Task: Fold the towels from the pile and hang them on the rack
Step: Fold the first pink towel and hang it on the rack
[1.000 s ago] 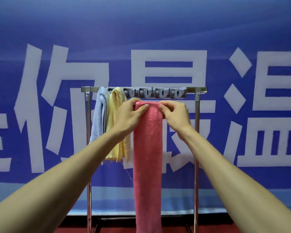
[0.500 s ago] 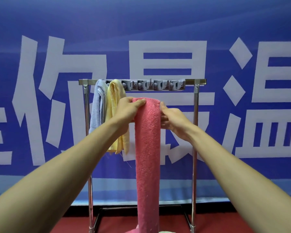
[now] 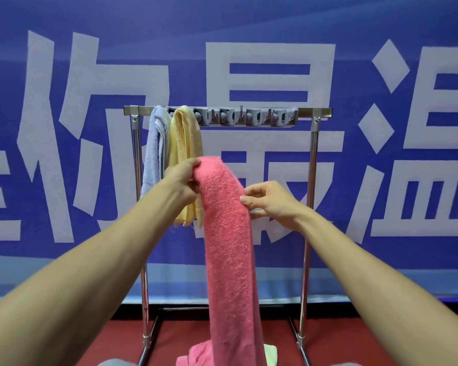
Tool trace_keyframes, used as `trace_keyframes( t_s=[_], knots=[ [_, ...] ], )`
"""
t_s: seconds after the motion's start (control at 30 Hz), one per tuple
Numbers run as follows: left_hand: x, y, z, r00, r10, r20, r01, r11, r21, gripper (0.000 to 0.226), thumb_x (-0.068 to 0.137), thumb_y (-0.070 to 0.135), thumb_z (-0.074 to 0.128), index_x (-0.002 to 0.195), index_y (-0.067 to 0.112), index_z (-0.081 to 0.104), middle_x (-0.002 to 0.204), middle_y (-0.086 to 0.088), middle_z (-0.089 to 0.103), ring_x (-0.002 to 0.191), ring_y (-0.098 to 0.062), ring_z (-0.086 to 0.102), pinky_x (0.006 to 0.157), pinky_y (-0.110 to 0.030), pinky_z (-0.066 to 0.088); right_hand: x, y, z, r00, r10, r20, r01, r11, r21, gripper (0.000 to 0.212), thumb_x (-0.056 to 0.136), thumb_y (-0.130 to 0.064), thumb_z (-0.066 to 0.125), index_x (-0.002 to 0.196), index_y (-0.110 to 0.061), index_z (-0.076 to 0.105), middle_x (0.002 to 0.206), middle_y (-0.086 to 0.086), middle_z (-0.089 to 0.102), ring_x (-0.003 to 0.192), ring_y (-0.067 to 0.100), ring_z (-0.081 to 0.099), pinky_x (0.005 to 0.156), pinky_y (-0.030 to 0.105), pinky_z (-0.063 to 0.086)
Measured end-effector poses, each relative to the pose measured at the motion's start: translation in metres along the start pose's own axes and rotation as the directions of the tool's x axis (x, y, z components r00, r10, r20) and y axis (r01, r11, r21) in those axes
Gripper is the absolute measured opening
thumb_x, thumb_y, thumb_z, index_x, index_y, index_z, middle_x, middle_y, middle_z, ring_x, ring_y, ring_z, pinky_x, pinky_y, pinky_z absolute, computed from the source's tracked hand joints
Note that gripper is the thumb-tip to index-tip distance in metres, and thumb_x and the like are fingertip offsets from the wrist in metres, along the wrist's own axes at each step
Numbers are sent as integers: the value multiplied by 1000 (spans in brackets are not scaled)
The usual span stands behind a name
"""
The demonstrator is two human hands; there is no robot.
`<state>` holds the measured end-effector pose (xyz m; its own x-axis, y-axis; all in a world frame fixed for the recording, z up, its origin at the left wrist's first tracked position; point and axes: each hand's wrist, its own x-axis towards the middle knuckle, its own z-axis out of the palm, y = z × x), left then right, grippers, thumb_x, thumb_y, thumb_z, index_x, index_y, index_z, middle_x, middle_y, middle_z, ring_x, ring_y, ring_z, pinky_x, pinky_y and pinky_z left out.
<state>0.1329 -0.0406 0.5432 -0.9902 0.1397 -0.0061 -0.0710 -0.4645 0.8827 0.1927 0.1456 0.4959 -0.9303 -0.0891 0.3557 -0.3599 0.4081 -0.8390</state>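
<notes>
We hold the pink towel (image 3: 228, 247) up in front of the rack (image 3: 315, 111), with its folded top below the bar and not touching it. Our left hand (image 3: 181, 178) is clamped on that top fold at its 9 o'clock edge, fingers curled over the cloth. Our right hand (image 3: 270, 204) sits lower, at the towel's 3 o'clock edge, and pinches it between thumb and fingertips. From the fold the towel hangs as one long narrow strip toward 6 o'clock. Its lower end meets the pile (image 3: 193, 355) on the red floor (image 3: 354, 339) between the rack's feet. We cannot tell where the strip ends and the pile begins.

On the bar, at 11 o'clock from our left hand, two towels already hang side by side and touching: the blue towel (image 3: 155, 154) nearest the left post, the yellow towel (image 3: 184, 143) just to its 3 o'clock. Our left hand partly covers the yellow one. A grey strip of clips (image 3: 249, 118) runs along the bar from the yellow towel toward the right post. Behind everything stands a blue banner (image 3: 381, 180) with large white characters.
</notes>
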Motion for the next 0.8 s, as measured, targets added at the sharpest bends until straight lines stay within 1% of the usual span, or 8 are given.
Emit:
trace_keyframes(
  t_s=[0.1, 0.17, 0.2, 0.3, 0.47, 0.57, 0.67, 0.8],
  knots=[
    [10, -16, -15, 996, -87, -9, 86, 994, -66, 13, 91, 17, 61, 81, 9, 57, 75, -6, 58, 63, -12, 55, 59, -22, 51, 7, 6, 11, 998, -11, -70, 11, 1000, -3, 13, 91, -8, 60, 98, -5, 71, 97, 13, 72, 86, 21, 67, 75, 33, 59],
    [19, -31, -26, 997, -73, -3, 73, 995, -61, 10, 92, 21, 60, 91, 11, 59, 71, -6, 62, 60, -13, 59, 54, -25, 53, 12, 11, 20, 994, -7, -108, 8, 1000, 5, 11, 91, -5, 61, 95, -5, 71, 91, 11, 71, 81, 17, 66, 66, 29, 57],
    [23, -40, -32, 999, -51, 11, 51, 999, -15, 16, 94, 27, 57, 102, 14, 59, 78, -7, 64, 65, -15, 60, 55, -28, 53, 15, 14, 24, 991, -2, -133, 3, 1000, 9, 10, 90, -4, 61, 93, -6, 71, 88, 9, 70, 78, 16, 66, 64, 28, 56],
    [32, -70, -51, 991, -47, 123, 28, 988, 154, 41, 97, 49, 42, 114, 16, 59, 102, -10, 64, 85, -19, 60, 71, -34, 52, 22, 24, 36, 980, 40, -195, -31, 998, 49, 10, 89, -3, 62, 89, -8, 71, 82, 5, 69, 70, 12, 66, 61, 26, 55],
    [36, -127, -85, 936, -195, 295, 127, 964, 235, 78, 88, 73, 19, 126, 17, 57, 115, -7, 66, 105, -19, 60, 98, -41, 42, 30, 52, 57, 957, 155, -245, -120, 981, 152, 10, 89, -1, 61, 93, 4, 69, 70, 4, 63, 52, 6, 59, 50, 22, 52],
    [40, -160, -104, 899, -283, 336, 187, 938, 291, 92, 77, 82, 21, 123, 13, 60, 117, -9, 68, 112, -20, 60, 102, -40, 40, 30, 80, 67, 942, 231, -245, -187, 964, 189, 12, 89, -2, 61, 94, 5, 69, 71, 5, 64, 58, 9, 59, 55, 24, 54],
    [41, -186, -118, 911, -306, 276, 196, 911, 362, 85, 71, 76, 40, 115, 8, 65, 104, -11, 69, 96, -19, 63, 87, -33, 47, 28, 110, 75, 908, 340, -246, -279, 927, 249, 8, 89, -3, 60, 85, -3, 67, 74, 8, 59, 63, 15, 54, 54, 22, 51],
    [41, -218, -130, 941, -299, 157, 225, 902, 369, 38, 84, 32, 67, 101, -2, 70, 98, -17, 71, 83, -22, 63, 77, -30, 50, 22, 146, 82, 827, 492, -272, -384, 848, 365, 9, 87, -1, 62, 83, -8, 66, 63, 2, 61, 52, 9, 56, 46, 19, 50]
  ],
)
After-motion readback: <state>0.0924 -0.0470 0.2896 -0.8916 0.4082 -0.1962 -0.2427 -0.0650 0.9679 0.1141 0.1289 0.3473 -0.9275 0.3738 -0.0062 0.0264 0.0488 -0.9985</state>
